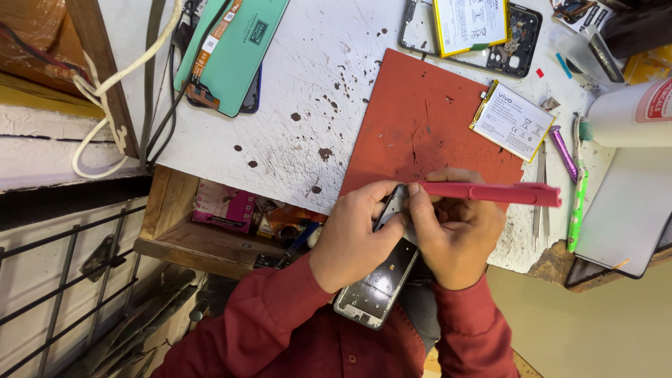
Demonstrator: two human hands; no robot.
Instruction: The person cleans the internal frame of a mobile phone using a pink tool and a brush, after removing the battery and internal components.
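Note:
My left hand grips the upper end of an opened phone body, which has its back off and hangs over my lap at the table's front edge. My right hand holds a pink pen-shaped tool lying level and pointing left, its tip at the top of the phone. The fingers of both hands meet over the phone's upper part and hide it. Both sleeves are dark red.
A red work mat lies on the scratched white table. On it are a white phone battery, another opened phone with a yellow-edged battery, a teal screen panel, a green toothbrush and tweezers. An open wooden drawer is below left.

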